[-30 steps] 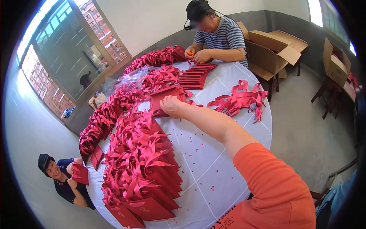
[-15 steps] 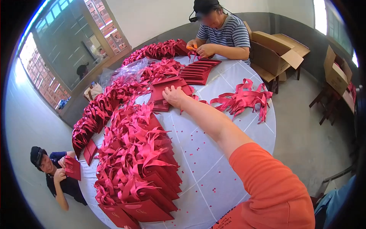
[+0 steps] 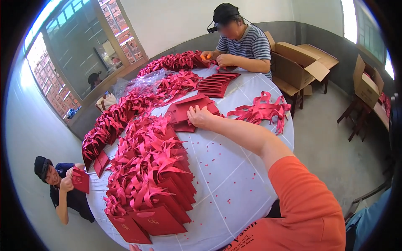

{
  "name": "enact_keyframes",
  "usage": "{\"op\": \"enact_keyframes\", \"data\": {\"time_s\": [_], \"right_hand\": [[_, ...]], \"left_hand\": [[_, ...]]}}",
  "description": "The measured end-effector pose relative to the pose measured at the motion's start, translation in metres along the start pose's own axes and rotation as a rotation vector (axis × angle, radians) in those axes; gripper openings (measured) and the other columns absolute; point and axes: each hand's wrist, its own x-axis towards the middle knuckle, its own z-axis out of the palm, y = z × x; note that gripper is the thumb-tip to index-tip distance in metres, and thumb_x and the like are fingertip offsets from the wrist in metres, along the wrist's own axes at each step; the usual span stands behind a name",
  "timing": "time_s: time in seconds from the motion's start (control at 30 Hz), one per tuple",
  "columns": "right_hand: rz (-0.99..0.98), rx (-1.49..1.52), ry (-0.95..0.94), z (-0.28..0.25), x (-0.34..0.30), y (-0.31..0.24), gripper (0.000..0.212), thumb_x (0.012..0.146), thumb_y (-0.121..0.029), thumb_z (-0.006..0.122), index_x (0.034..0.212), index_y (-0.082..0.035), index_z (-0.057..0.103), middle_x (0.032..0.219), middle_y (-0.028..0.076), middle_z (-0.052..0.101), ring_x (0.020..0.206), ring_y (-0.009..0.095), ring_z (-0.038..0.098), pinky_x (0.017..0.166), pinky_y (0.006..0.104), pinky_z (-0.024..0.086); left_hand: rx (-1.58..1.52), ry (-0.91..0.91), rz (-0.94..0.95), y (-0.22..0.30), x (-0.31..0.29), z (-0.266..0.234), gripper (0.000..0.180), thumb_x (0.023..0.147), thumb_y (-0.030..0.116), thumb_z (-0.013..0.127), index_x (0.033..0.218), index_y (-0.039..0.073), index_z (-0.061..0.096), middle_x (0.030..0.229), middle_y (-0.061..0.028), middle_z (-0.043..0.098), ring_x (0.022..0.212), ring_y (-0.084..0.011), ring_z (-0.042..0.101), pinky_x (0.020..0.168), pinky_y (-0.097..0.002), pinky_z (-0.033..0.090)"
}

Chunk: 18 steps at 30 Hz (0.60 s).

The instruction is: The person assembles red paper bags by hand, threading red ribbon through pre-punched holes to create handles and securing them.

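My right hand (image 3: 200,116) reaches across the round white table (image 3: 234,184), palm down on a low stack of flat red paper bags (image 3: 188,109). Its fingers lie spread on the top bag and do not close around it. Next to my arm on the left, a large heap of finished red bags with ribbon handles (image 3: 150,175) runs toward the table's near edge. A bundle of loose red ribbons (image 3: 263,110) lies to the right of the hand. Only fingertips of my left hand (image 3: 140,248) show at the bottom edge, under the heap.
Across the table a person in a striped shirt (image 3: 247,44) handles red bags, with a fanned row of flat bags (image 3: 217,83) nearby. A person at lower left (image 3: 63,184) holds a red bag. Open cardboard boxes (image 3: 297,62) stand at the right.
My right hand stays on the flat bag stack and has barely shifted. The view has tilted a little, and the person at lower left has lifted a bag higher.
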Motion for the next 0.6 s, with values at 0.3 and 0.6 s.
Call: {"op": "enact_keyframes", "data": {"time_s": [0.3,0.6], "right_hand": [[-0.095,0.002,0.024,-0.102,-0.098,-0.002,0.048,0.087,-0.020,0.057,0.128,0.005,0.057,0.126,0.027,0.058,0.100,0.039,0.063,0.057,0.0485,0.059],[-0.067,0.185,-0.067,-0.193,-0.193,-0.018,0.052,0.086,-0.019,0.059,0.133,0.001,0.054,0.134,0.024,0.054,0.118,0.042,0.055,0.081,0.0535,0.053]], "left_hand": [[-0.263,0.189,0.553,0.059,-0.002,-0.005,0.047,0.090,-0.005,0.057,0.134,-0.011,0.042,0.135,-0.0275,0.054,0.126,-0.0404,0.054,0.109,-0.0452,0.040],[-0.252,-0.509,1.087,0.119,0.006,0.061,0.040,0.080,0.007,0.072,0.116,-0.005,0.057,0.112,-0.0221,0.066,0.104,-0.0333,0.065,0.098,-0.0437,0.048]]}}
